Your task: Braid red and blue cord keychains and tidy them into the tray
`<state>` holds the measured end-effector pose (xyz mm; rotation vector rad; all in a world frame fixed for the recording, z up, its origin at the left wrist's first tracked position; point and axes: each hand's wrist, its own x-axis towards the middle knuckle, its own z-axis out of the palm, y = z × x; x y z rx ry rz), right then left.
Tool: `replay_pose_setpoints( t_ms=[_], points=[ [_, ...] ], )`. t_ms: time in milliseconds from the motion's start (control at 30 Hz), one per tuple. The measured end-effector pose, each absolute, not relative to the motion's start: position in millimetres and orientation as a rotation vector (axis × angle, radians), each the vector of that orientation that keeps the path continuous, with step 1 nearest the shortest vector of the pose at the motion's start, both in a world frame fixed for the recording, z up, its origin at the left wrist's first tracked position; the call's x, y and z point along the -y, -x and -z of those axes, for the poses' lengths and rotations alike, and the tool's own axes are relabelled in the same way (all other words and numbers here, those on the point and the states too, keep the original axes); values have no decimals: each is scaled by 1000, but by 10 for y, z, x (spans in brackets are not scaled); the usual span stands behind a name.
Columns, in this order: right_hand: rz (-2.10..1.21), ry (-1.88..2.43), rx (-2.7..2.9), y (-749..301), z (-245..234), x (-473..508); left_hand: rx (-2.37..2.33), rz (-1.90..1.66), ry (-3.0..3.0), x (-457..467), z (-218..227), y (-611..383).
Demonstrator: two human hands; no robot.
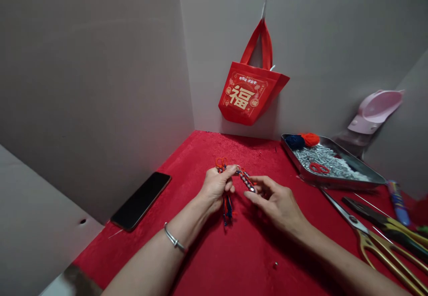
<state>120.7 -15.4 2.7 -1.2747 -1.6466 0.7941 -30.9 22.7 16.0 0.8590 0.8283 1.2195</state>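
Right at the centre of the picture both hands are up and busy, just above the red-covered tabletop [207,153]. The left hand [216,185] has its fingers [224,174] curled shut around a beaded cord [246,181], silver beads strung on red, while the right hand [274,202] comes in from the other side, thumb and forefinger pinched closed on the cord's lower end. The work in hand is right there, on that short strand held taut between the two hands. A navy and red tassel [228,210] dangles below the left fist, and red cord loops [220,163] poke out above it. There's a silver bangle [173,237] on the left wrist, and a lone small bead [274,265] sits on the cloth below the right forearm. Over to the left lies a black smartphone [140,200]. To the right, gold-handled scissors [377,242] rest beside a dark-handled tool [364,211] and a blue tube [397,202]. Farther back, a metal tray [334,182] holds a heap of silver beads [321,160], navy yarn [294,141] and orange-red yarn [310,139]. Beyond that, a red bag [245,95] printed with 福 hangs on the grey partition [133,64], and a pink plastic scoop [376,111] sits up at the right.
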Motion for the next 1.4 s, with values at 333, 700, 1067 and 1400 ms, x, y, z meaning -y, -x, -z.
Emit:
replay_pose_setpoints(
  t_ms=[333,700,1067,1400],
  points=[
    [-1517,1164,1460,-1201,-52,157,-881,-1221,-818,-279,-196,384],
    [-1307,1127,1439,-1259,-129,102,-810,-1118,-814,-254,-216,389],
    [-1201,1105,1111,-1391,-175,-22,-903,-1189,-717,-336,-191,433],
    [-1398,1110,818,-1595,-157,-168,-817,-948,-518,-358,-60,387]
  ],
)
